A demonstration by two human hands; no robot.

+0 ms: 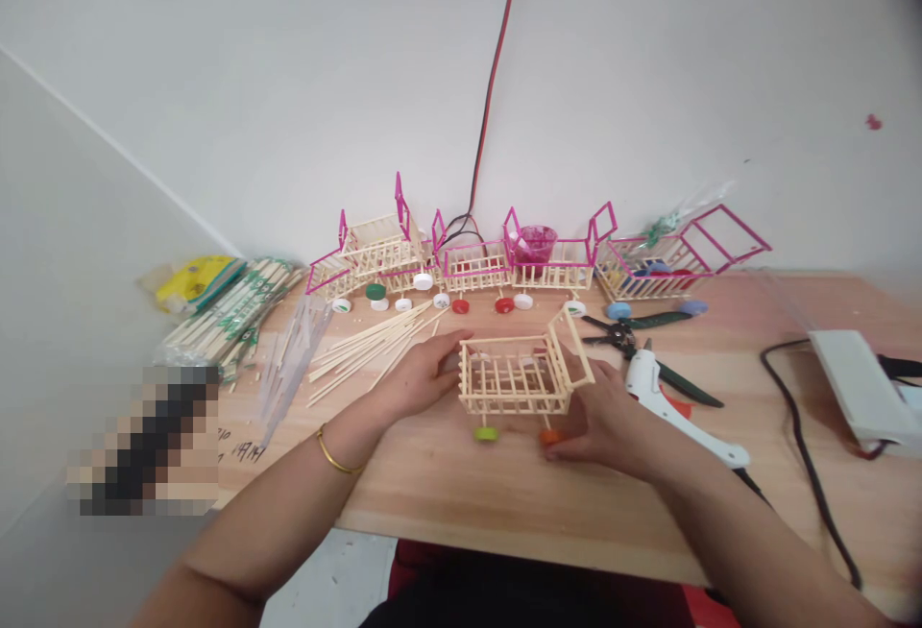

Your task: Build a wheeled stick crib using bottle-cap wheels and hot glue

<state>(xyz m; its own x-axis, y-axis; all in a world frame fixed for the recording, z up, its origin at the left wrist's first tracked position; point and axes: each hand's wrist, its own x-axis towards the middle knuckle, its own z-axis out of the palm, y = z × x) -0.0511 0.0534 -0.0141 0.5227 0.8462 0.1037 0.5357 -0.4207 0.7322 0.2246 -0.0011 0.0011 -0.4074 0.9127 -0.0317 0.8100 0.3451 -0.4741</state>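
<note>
wooden table (447,498), hands (424,374) on stick cart (515,407), caps (657,273) inside rear cart (641,297)

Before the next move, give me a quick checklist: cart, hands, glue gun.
1. Cart upright: ok.
2. Left hand on cart: ok, at its left end.
3. Right hand on cart: ok, at the right end, by the orange wheel.
4. Green wheel in place: ok, under the near left side.
5. Glue gun well clear of right forearm: not ok, lies close beside it.
6. Glue gun hot: cannot tell.
</note>
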